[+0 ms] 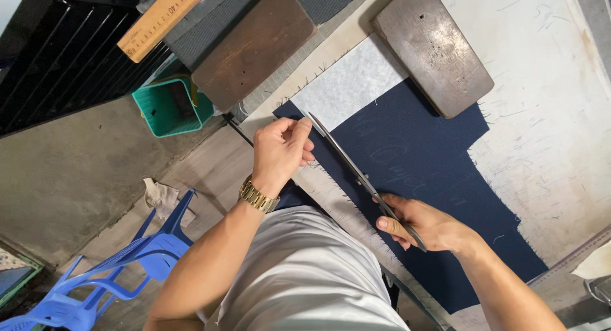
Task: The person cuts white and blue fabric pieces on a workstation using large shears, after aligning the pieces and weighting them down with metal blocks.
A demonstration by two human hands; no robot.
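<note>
A piece of dark navy fabric [420, 172] lies flat on a pale worktable [547, 114], with a white interfacing layer [353, 83] showing at its far end. My right hand [423, 223] grips the handles of long metal scissors [347, 156], whose blades run along the fabric's near edge. My left hand [280, 149], with a gold wristwatch, pinches the fabric edge beside the blade tips. A flat metal weight [433, 48] rests on the fabric's far corner.
A second brown block [254, 44] and a wooden ruler [162, 19] lie on grey cloth at the table's far end. Below the table stand a green plastic basket [172, 105] and a blue plastic chair [108, 274] on the floor.
</note>
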